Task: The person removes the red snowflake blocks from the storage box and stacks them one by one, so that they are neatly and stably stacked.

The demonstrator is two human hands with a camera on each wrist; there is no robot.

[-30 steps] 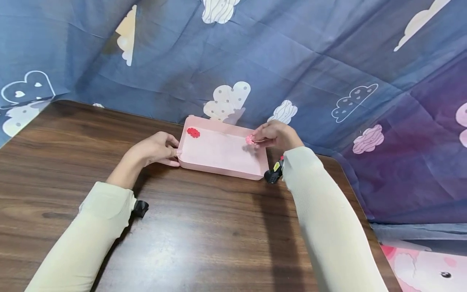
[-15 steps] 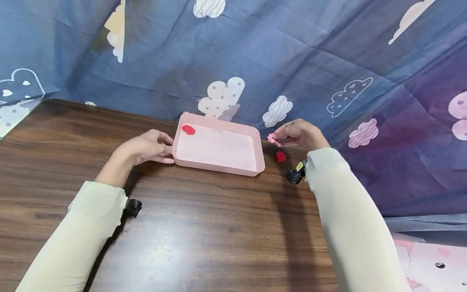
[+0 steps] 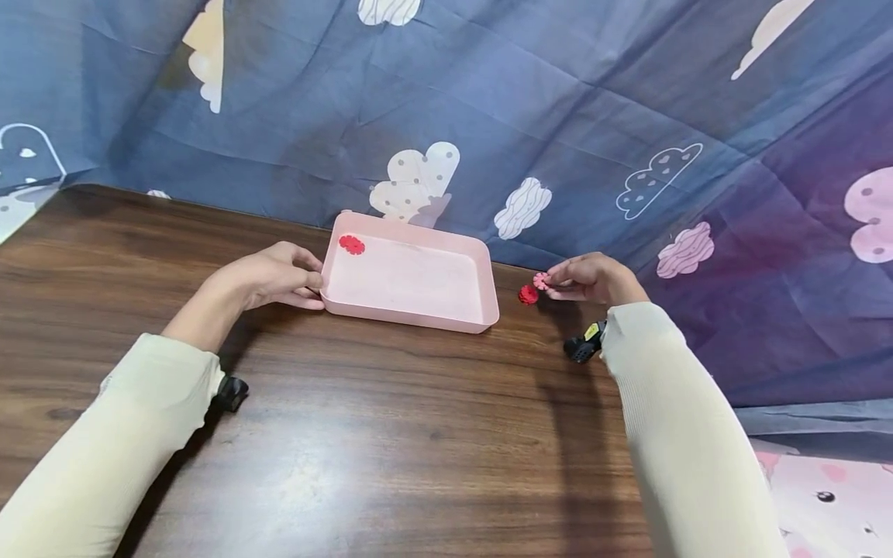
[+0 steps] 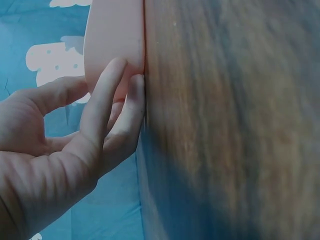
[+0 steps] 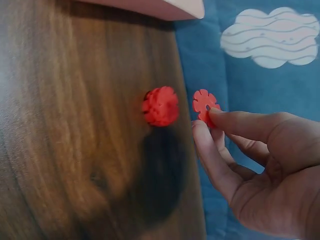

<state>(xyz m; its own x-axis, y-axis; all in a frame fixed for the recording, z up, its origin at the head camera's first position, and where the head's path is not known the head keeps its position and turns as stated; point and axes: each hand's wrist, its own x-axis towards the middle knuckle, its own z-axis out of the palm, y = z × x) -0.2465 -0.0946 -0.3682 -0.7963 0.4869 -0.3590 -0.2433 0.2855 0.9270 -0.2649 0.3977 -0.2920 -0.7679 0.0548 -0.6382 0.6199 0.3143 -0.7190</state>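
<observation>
In the head view my left hand holds the left end of a shallow pink tray. The left wrist view shows its fingers against the tray's outer wall, low by the table. To the right of the tray, my right hand pinches a pink, flower-shaped notched plastic disc between thumb and fingers. That disc looks redder in the right wrist view. Just beside it, red notched discs sit bunched on the table. Another red notched piece lies in the tray's far left corner.
The dark wooden table ends at the back against a blue cloud-print curtain. A purple curtain hangs on the right. Black wrist cameras are strapped to both sleeves.
My right hand has carried the pink disc from over the tray's right end to the right and down, beside the red discs on the table. The left hand keeps its place at the tray.
</observation>
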